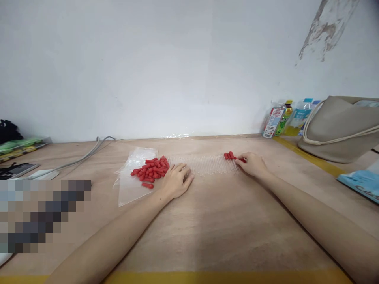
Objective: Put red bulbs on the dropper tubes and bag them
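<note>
A row of thin clear tubes (204, 165), laid side by side, runs across the middle of the table. My left hand (177, 180) rests palm down over the left end of the row, its fingers extended and a little apart. Beside it, a heap of red rubber bulbs (152, 169), like dropper bulbs, lies on a clear plastic bag (132, 191). At the right end of the row, several red bulbs (228, 155) sit at the far ends of the tubes. There my right hand (251, 163) pinches another red bulb (241, 159), partly hidden by its fingers.
A grey cable (89, 154) crosses the table at the left. Drink bottles (299, 114) and a carton (274, 122) stand against the wall at right, near a beige bag (340, 126). A blue packet (361, 183) lies at the right edge. Yellow tape (222, 277) borders the front.
</note>
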Motion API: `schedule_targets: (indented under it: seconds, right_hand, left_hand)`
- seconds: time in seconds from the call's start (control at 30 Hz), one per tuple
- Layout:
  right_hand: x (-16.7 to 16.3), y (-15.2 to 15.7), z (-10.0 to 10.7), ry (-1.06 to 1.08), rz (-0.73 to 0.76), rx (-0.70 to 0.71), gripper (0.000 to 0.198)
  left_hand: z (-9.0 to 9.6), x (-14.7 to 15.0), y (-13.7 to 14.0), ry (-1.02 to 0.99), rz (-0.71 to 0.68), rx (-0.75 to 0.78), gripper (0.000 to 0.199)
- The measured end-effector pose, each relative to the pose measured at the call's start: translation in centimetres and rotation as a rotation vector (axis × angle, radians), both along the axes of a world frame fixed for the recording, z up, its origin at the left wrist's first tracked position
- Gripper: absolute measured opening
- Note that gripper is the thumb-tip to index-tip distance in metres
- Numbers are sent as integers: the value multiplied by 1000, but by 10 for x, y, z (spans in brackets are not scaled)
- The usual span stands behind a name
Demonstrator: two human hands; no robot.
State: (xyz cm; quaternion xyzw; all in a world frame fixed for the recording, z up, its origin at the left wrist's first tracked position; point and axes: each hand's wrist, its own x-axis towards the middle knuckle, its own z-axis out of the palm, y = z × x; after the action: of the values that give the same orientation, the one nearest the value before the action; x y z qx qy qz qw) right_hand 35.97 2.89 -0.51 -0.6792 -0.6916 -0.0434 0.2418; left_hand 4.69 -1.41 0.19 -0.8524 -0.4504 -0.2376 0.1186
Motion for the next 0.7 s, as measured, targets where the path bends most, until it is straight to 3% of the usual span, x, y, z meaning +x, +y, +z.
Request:
schedule_targets:
  seconds: [0.13,0.3,0.43,0.7]
  right_hand:
    - [-1,5,-5,112,27,54,21]
    - [0,5,-8,246,-4,72,21]
    - [0,3,-8,250,-40,94,25]
    - [1,4,-6,277,-107,142,32]
  left_hand:
    - [5,3,11,14,215,63,30]
    - [13,12,33,63,505,17,30]
    - [16,20,43,109,570,-35,34]
    - [21,36,48,218,569,-85,28]
